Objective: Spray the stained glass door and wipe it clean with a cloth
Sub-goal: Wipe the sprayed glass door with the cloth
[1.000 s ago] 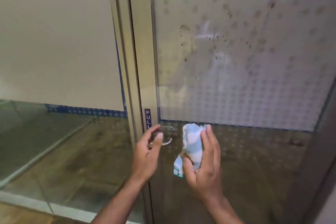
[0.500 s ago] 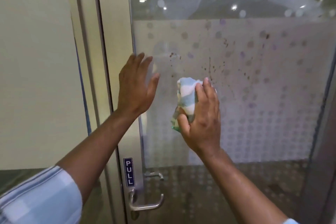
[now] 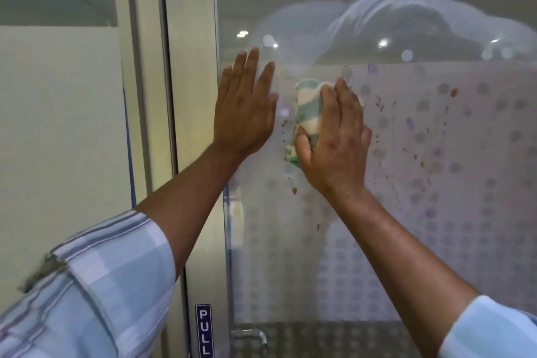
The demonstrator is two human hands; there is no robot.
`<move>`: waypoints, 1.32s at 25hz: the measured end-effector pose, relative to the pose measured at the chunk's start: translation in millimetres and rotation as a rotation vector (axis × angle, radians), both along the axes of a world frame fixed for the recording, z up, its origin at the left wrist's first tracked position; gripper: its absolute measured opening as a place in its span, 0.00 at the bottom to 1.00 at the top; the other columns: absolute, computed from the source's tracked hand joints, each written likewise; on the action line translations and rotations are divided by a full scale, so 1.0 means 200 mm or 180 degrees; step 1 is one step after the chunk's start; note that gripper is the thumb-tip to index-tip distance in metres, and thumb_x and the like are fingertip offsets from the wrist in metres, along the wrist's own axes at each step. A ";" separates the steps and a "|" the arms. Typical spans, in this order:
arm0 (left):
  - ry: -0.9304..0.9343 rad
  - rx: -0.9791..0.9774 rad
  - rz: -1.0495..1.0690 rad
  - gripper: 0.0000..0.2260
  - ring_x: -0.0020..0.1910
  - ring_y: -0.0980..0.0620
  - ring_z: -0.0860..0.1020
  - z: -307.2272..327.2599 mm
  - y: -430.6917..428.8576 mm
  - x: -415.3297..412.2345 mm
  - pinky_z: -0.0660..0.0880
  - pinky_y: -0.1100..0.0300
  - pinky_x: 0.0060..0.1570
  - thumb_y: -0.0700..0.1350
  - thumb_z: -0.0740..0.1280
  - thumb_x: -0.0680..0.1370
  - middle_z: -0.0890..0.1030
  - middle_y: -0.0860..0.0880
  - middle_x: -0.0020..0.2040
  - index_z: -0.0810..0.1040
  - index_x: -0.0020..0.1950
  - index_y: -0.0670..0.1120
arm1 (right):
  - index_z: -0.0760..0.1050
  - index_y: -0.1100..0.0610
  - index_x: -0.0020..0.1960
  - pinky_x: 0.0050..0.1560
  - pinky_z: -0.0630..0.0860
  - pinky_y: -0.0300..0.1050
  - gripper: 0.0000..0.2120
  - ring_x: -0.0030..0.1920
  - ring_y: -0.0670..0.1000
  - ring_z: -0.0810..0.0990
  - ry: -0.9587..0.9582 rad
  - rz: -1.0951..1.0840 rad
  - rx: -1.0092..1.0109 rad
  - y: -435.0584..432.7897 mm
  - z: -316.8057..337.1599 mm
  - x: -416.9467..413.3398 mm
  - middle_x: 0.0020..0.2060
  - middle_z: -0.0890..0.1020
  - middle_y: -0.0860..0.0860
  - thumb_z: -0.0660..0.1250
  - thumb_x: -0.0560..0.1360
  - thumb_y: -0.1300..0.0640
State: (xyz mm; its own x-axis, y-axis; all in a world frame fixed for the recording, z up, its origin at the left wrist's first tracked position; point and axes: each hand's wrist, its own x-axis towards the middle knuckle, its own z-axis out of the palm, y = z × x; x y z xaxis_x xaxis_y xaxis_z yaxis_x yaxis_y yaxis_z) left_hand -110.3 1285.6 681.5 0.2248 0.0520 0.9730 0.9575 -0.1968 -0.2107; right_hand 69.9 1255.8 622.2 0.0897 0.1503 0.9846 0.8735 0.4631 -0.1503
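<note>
Cloth (image 3: pixel 308 113): striped, pale teal-green w/ cream-white bands, greener at lower edge. Glass door (image 3: pixel 436 183): frosted whitish film printed w/ rows of grey-lilac dots, clear dark-grey strip above film. Stains (image 3: pixel 294 191): brown-rust specks and drips, scattered left of cloth, below it, and across dotted area to the right. Door frame (image 3: pixel 197 96): pale silver-beige metal, darker grey line down the seam. PULL sticker (image 3: pixel 204 330): dark blue w/ white letters, white border. Left sleeve (image 3: pixel 96 285): light blue & white check w/ thin grey-lilac stripes. Right sleeve (image 3: pixel 488 328): plain pale blue. Wall (image 3: pixel 58 125) at left: off-white, w/ thin blue vertical edge by frame.
</note>
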 end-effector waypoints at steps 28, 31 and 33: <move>0.0138 0.0167 -0.0173 0.25 0.88 0.35 0.58 0.01 0.08 -0.06 0.52 0.38 0.87 0.39 0.54 0.88 0.62 0.38 0.88 0.64 0.87 0.43 | 0.64 0.50 0.84 0.82 0.54 0.72 0.32 0.86 0.64 0.58 -0.0689 -0.0495 0.0353 0.24 -0.15 -0.13 0.84 0.64 0.58 0.63 0.82 0.45; 0.0113 0.0225 -0.0119 0.25 0.87 0.35 0.60 0.00 0.07 -0.06 0.55 0.37 0.87 0.38 0.56 0.87 0.63 0.38 0.87 0.66 0.86 0.43 | 0.67 0.49 0.83 0.82 0.55 0.72 0.32 0.85 0.65 0.59 -0.1065 -0.0330 0.0333 0.22 -0.50 -0.11 0.83 0.66 0.57 0.68 0.80 0.49; 0.0091 0.0217 -0.0045 0.25 0.87 0.35 0.60 -0.01 0.05 -0.06 0.55 0.37 0.87 0.40 0.54 0.87 0.63 0.38 0.87 0.66 0.86 0.43 | 0.66 0.48 0.84 0.82 0.56 0.72 0.33 0.86 0.63 0.58 -0.1083 -0.0416 0.0212 0.21 -0.68 -0.01 0.84 0.65 0.57 0.69 0.80 0.49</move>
State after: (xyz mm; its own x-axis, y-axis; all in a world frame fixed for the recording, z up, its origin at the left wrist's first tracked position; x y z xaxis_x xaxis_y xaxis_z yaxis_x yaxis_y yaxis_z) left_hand -121.4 1295.6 678.6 0.2528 -0.0175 0.9674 0.9482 -0.1945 -0.2513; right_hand 67.0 1297.0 485.9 -0.2303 0.0937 0.9686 0.9206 0.3434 0.1856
